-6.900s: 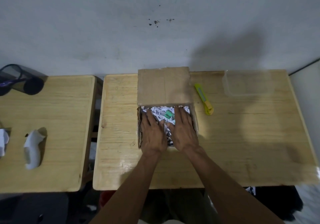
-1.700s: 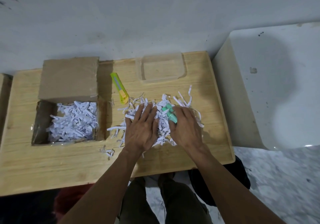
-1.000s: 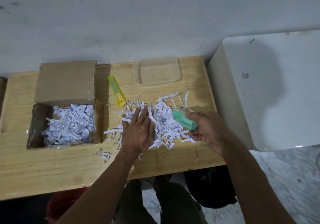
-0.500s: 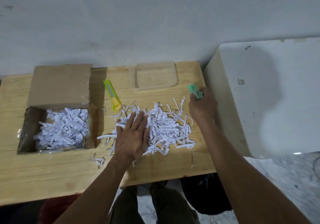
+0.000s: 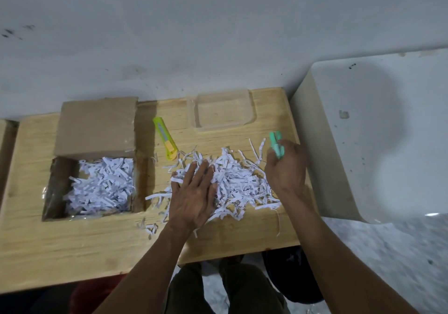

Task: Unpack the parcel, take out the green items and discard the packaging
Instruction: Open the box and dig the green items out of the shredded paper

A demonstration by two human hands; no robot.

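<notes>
My right hand [image 5: 287, 168] has dropped back toward the shredded paper [image 5: 232, 182], still pinching the green item [image 5: 276, 145]; left hand [image 5: 194, 195] spread flat, pinning the pile.

One head-worn view looks steeply down from above the wooden table [image 5: 97, 253]. It faces the wall [image 5: 218, 35] beyond the fingertips.

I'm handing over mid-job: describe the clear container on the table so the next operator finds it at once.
On the wooden table, look along the far edge by the wall, right of the open cardboard box and the yellow-green utility knife. The clear plastic container sits there, beyond the shredded paper pile. It alone is see-through, shallow and rectangular with rounded corners.
</notes>
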